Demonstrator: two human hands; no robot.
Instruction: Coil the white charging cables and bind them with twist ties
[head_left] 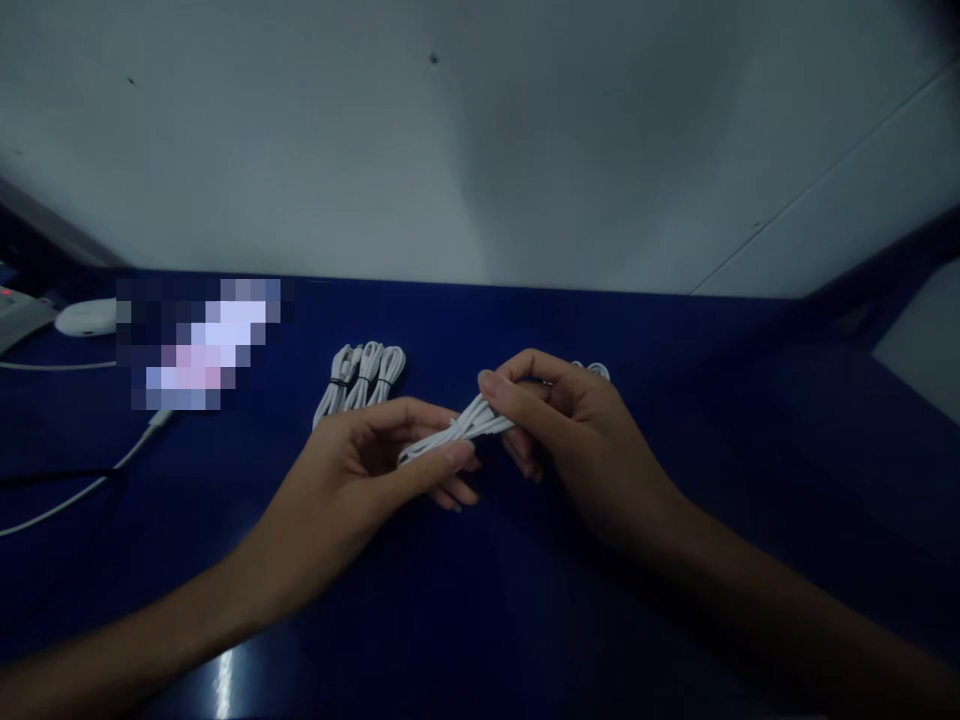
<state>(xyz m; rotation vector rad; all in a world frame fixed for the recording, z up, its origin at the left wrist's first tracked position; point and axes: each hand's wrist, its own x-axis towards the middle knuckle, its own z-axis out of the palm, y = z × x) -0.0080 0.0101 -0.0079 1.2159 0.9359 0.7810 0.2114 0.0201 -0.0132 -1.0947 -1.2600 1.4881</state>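
Note:
A bundle of white cable (469,428) is held between both hands over the dark blue table (675,420). My left hand (375,465) pinches its near end between thumb and fingers. My right hand (566,430) wraps fingers round the far end, and a small loop of cable (598,371) shows behind its knuckles. Three coiled white cables tied with dark bands (360,380) lie side by side on the table just beyond my left hand.
A blurred-out object (199,345) lies at the left. A white cable (90,480) runs from it toward the left edge, beside a white rounded device (86,317). A pale wall (480,140) rises behind the table.

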